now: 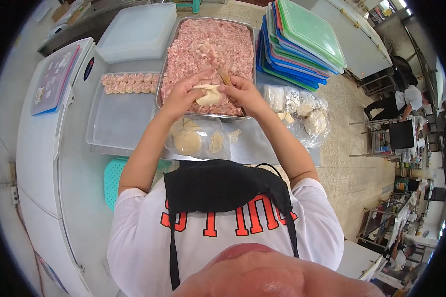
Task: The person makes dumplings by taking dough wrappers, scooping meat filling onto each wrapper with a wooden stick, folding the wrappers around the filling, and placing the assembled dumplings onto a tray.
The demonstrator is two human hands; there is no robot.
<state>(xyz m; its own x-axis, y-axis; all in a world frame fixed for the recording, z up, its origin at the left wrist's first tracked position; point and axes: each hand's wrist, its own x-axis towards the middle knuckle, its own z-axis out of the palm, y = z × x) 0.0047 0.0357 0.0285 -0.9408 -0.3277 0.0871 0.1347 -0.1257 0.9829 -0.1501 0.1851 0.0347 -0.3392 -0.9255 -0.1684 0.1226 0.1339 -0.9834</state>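
My left hand point(189, 93) has its fingers curled around a pale, round dough wrapper point(209, 95). A thin wooden stick or spatula point(224, 76) slants up from my right hand point(242, 94), whose fingertips also meet the wrapper's edge. Both hands are over the near part of a metal tray point(255, 59) full of pink minced meat point(203, 42). Whether any filling sits in the wrapper is hidden. Close to my body, a plastic bag point(218, 151) lies with a stack of round wrappers point(187, 142) and some loose dough pieces on it.
To the left, a clear plastic tray point(116, 121) carries rows of filled dumplings point(130, 83) at its far end. Translucent trays point(139, 32) are stacked behind it. Coloured lids point(309, 37) pile up at the right, above bagged wrappers point(297, 106). Another person point(406, 101) stands far right.
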